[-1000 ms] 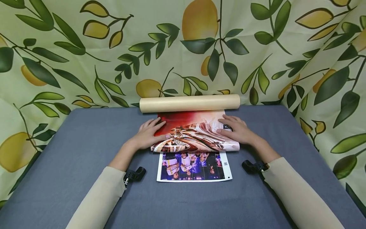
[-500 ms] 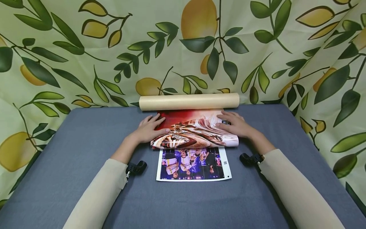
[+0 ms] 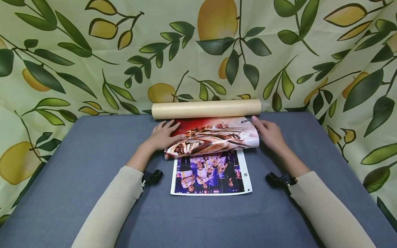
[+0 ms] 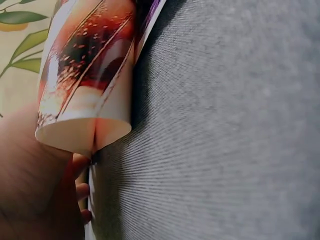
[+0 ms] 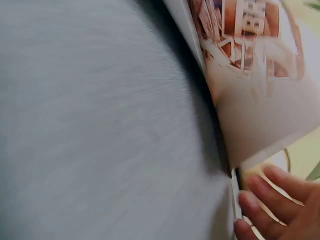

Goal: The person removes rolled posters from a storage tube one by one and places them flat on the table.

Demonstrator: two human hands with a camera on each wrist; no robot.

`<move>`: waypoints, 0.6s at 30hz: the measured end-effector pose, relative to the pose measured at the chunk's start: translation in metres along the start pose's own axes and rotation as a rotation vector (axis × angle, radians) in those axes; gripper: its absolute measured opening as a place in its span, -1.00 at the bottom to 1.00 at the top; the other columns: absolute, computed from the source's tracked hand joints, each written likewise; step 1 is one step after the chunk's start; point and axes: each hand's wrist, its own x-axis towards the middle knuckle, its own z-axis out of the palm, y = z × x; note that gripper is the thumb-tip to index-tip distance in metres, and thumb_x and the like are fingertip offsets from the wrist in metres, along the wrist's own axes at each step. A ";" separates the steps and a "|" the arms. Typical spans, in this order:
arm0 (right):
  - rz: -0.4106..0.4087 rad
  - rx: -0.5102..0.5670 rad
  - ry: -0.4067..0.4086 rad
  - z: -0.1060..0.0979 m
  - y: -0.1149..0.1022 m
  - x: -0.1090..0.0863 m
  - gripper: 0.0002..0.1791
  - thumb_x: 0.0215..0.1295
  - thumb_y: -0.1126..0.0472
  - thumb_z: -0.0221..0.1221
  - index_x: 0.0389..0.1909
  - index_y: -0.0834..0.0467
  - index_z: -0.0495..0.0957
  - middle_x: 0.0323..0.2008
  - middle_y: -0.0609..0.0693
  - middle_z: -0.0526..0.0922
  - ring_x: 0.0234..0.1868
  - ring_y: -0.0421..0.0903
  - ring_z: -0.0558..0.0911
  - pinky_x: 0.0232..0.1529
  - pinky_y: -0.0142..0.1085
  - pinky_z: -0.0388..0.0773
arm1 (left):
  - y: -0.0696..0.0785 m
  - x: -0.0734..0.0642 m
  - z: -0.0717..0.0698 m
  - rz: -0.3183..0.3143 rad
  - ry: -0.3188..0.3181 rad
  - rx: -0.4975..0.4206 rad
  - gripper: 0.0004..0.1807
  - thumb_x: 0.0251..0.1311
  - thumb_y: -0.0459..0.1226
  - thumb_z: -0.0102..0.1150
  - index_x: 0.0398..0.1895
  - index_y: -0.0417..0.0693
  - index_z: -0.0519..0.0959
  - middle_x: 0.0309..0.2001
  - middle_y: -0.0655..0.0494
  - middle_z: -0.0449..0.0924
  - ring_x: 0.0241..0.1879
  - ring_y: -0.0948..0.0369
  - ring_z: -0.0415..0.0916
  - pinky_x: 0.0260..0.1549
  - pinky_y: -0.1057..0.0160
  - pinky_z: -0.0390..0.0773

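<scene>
A glossy red and white poster (image 3: pixel 214 136) lies curled over in the middle of the table. My left hand (image 3: pixel 160 137) rests on its left part with the fingers spread. In the left wrist view the poster's open rolled end (image 4: pixel 90 60) shows beside the hand (image 4: pixel 35 175). At the poster's right edge is my right hand (image 3: pixel 271 137), its thumb near the upper corner. The right wrist view has those fingers (image 5: pixel 262 192) loosely extended past the poster's end. From under the curl a printed photo sheet (image 3: pixel 211 175) of several people, upside down, reaches toward me.
Across the table's back edge lies a beige roll (image 3: pixel 206 109), just behind the poster. Grey-blue cloth covers the table (image 3: pixel 204 224). A curtain with fruit and leaf print (image 3: pixel 173 62) hangs behind and at the sides.
My right hand has slid off the poster's top to its right edge. The curl has moved away from me, its right side more, uncovering more of the photo sheet. The left hand moved slightly forward.
</scene>
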 end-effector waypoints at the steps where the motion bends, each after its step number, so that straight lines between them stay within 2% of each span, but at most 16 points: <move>1: -0.017 0.012 -0.030 -0.002 0.000 -0.007 -0.22 0.57 -0.27 -0.22 0.25 0.37 0.51 0.22 0.40 0.56 0.26 0.33 0.50 0.31 0.16 0.34 | 0.001 0.001 0.000 -0.004 0.003 0.008 -0.16 0.43 0.27 -0.14 0.63 0.12 0.02 0.66 -0.04 -0.18 0.62 -0.24 -0.31 0.52 -0.34 -0.23; 3: -0.100 0.000 -0.117 -0.003 0.004 -0.021 -0.31 0.60 -0.13 -0.16 0.25 0.41 0.49 0.23 0.43 0.54 0.29 0.37 0.48 0.34 0.21 0.31 | 0.002 0.002 -0.002 -0.015 0.005 0.015 -0.17 0.44 0.25 -0.14 0.63 0.11 0.02 0.66 -0.05 -0.18 0.61 -0.25 -0.31 0.51 -0.34 -0.23; 5: -0.187 -0.024 -0.196 -0.001 0.007 -0.032 -0.39 0.53 -0.05 0.03 0.27 0.41 0.47 0.23 0.40 0.55 0.29 0.34 0.50 0.34 0.21 0.34 | 0.003 0.004 -0.002 -0.025 0.002 0.038 -0.17 0.45 0.27 -0.17 0.64 0.12 0.00 0.66 -0.05 -0.18 0.61 -0.26 -0.31 0.52 -0.34 -0.22; 7: -0.258 -0.050 -0.234 0.003 0.010 -0.037 -0.44 0.43 0.02 0.19 0.24 0.37 0.51 0.20 0.34 0.60 0.22 0.27 0.58 0.26 0.14 0.45 | 0.004 0.006 -0.003 -0.033 -0.005 0.055 -0.17 0.45 0.27 -0.19 0.64 0.13 -0.02 0.67 -0.04 -0.19 0.61 -0.26 -0.31 0.52 -0.33 -0.22; 8: -0.270 -0.060 -0.232 0.006 0.011 -0.039 -0.48 0.39 0.02 0.25 0.19 0.31 0.56 0.14 0.27 0.65 0.14 0.18 0.63 0.18 0.05 0.52 | 0.004 0.007 -0.003 -0.038 -0.011 0.058 -0.16 0.45 0.28 -0.19 0.64 0.13 -0.02 0.67 -0.04 -0.19 0.61 -0.26 -0.31 0.52 -0.32 -0.22; 10: -0.263 -0.051 -0.199 0.010 0.012 -0.041 -0.58 0.34 0.00 0.31 0.03 0.24 0.65 -0.03 0.17 0.72 -0.06 -0.01 0.66 -0.02 -0.17 0.58 | 0.004 0.010 -0.004 -0.044 -0.023 0.077 -0.16 0.45 0.29 -0.22 0.64 0.14 -0.03 0.67 -0.03 -0.20 0.61 -0.26 -0.30 0.53 -0.32 -0.21; 12: -0.239 -0.011 -0.156 0.013 0.012 -0.041 -0.72 0.38 0.05 0.28 -0.20 0.23 0.70 -0.25 0.12 0.73 -0.30 -0.13 0.59 -0.26 -0.31 0.51 | 0.005 0.011 -0.006 -0.050 -0.039 0.084 -0.16 0.45 0.29 -0.22 0.64 0.15 -0.03 0.67 -0.03 -0.19 0.61 -0.25 -0.29 0.53 -0.32 -0.21; 15: -0.190 0.066 -0.123 0.015 0.011 -0.044 -0.70 0.40 0.09 0.25 -0.39 0.25 0.70 -0.46 0.06 0.68 -0.51 -0.25 0.44 -0.47 -0.38 0.34 | 0.007 0.014 -0.009 -0.048 -0.058 0.086 -0.16 0.45 0.30 -0.22 0.64 0.14 -0.02 0.67 -0.03 -0.18 0.61 -0.26 -0.29 0.52 -0.32 -0.20; 18: -0.157 0.138 -0.119 0.016 0.008 -0.047 -0.67 0.41 0.10 0.24 -0.40 0.30 0.69 -0.54 0.01 0.66 -0.60 -0.31 0.40 -0.58 -0.36 0.31 | 0.008 0.016 -0.011 -0.039 -0.061 0.065 -0.17 0.46 0.28 -0.21 0.63 0.10 0.02 0.66 -0.05 -0.15 0.61 -0.25 -0.27 0.52 -0.33 -0.18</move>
